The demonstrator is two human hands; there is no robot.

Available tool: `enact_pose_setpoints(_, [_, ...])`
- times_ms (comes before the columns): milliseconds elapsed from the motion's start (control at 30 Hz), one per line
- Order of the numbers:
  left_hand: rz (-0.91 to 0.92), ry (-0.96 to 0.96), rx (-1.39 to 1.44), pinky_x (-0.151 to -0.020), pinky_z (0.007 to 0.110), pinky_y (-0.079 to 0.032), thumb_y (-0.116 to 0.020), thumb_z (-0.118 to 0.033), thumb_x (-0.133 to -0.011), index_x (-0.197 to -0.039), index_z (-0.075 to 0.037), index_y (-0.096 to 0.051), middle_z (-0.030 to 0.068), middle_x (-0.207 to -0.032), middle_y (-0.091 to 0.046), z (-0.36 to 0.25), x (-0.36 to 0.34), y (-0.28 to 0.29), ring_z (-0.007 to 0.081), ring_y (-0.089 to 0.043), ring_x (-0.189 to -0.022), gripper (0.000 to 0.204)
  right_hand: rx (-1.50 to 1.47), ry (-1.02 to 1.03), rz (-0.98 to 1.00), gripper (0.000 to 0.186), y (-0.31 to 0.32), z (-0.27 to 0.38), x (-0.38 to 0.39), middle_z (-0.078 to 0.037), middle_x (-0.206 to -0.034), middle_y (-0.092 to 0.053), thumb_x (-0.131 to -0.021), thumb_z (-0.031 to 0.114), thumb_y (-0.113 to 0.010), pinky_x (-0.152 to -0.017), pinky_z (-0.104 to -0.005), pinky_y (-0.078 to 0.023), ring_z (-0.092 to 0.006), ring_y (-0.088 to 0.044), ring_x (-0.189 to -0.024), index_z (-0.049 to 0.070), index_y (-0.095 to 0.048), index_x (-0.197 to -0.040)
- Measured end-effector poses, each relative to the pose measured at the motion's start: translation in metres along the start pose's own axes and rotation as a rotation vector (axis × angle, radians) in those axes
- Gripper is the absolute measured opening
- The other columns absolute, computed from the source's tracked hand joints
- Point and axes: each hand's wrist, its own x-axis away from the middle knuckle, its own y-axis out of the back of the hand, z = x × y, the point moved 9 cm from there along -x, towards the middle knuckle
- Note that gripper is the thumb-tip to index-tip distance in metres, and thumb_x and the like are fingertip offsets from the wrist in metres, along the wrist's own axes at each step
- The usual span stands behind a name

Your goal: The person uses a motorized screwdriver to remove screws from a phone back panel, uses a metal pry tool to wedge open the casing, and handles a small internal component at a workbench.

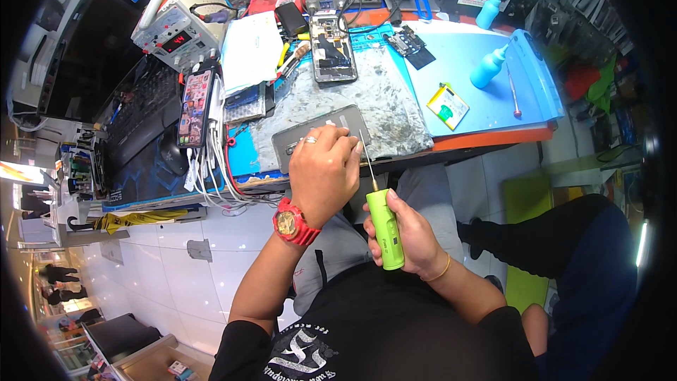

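Observation:
A grey phone back panel [310, 132] with a camera cutout lies at the front edge of the worn grey mat. Over its right part is my left hand [324, 166], fingers curled and closed at the panel's edge; the fingertips are partly hidden. My right hand [412, 236] is wrapped round a bright green handheld power tool [386, 229]. From this tool a thin metal shaft [368, 162] points up and away, its tip beside my left fingers and the panel's right end. Further back on the mat lies an opened phone [333, 49] with its inner parts showing.
A lit smartphone [195, 109] and white cables stand left of the mat, near a keyboard [144, 95] and power supply [176, 35]. On the blue mat at right are a battery [448, 106], blue bottles [490, 67] and a screwdriver [515, 95]. Someone's dark-clad leg [557, 240] is at right.

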Motion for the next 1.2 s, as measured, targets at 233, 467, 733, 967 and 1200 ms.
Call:
enact_pose_setpoints(233, [0.092, 0.063, -0.061, -0.067, 0.042, -0.054, -0.082, -0.018, -0.087, -0.078, -0.007, -0.074, 0.0060, -0.085, -0.067, -0.003, -0.014, -0.002, 0.0305, -0.067, -0.080, 0.015, -0.064, -0.019, -0.023, 0.056, -0.003, 0.003, 0.006, -0.007, -0.088, -0.060, -0.115, 0.057, -0.035, -0.051, -0.0350, -0.054, -0.0190, -0.062, -0.059, 0.006, -0.054, -0.125])
enact_pose_setpoints(467, [0.056, 0.027, -0.060, -0.066, 0.042, -0.054, -0.081, -0.018, -0.087, -0.079, -0.008, -0.072, 0.0060, -0.087, -0.065, -0.005, -0.012, -0.002, 0.0299, -0.067, -0.082, 0.016, -0.176, -0.066, 0.175, 0.065, -0.003, 0.006, 0.005, -0.010, -0.095, -0.061, -0.114, 0.062, -0.029, -0.056, -0.0391, -0.058, -0.0238, -0.066, -0.066, 0.005, -0.056, -0.131])
enact_pose_setpoints(733, [0.084, -0.076, -0.027, -0.075, 0.042, -0.055, -0.081, -0.016, -0.088, -0.086, -0.008, -0.073, 0.0062, -0.096, -0.069, -0.002, -0.009, -0.004, 0.0297, -0.069, -0.091, 0.012, -0.090, 0.168, 0.297, 0.052, -0.012, 0.037, 0.026, -0.019, -0.129, -0.054, -0.108, 0.016, -0.057, -0.088, -0.0538, -0.063, -0.0308, -0.069, -0.105, 0.007, -0.030, -0.151])
enact_pose_setpoints(967, [0.152, -0.170, 0.044, -0.087, 0.044, -0.056, -0.082, -0.012, -0.087, -0.092, -0.006, -0.075, 0.0088, -0.102, -0.073, 0.005, -0.002, 0.002, 0.0322, -0.071, -0.102, 0.011, -0.070, 0.239, 0.330, 0.054, -0.005, 0.042, 0.036, -0.017, -0.130, -0.054, -0.110, 0.010, -0.052, -0.094, -0.0509, -0.063, -0.0279, -0.070, -0.105, 0.006, -0.025, -0.156])
enact_pose_setpoints(1200, [0.087, -0.106, 0.019, -0.094, 0.046, -0.055, -0.083, -0.015, -0.086, -0.095, -0.006, -0.074, 0.0096, -0.103, -0.073, 0.004, 0.004, 0.002, 0.0341, -0.071, -0.108, 0.016, -0.098, 0.209, 0.296, 0.052, -0.004, 0.036, 0.035, -0.017, -0.129, -0.055, -0.109, 0.010, -0.053, -0.094, -0.0509, -0.063, -0.0288, -0.070, -0.106, 0.006, -0.028, -0.155])
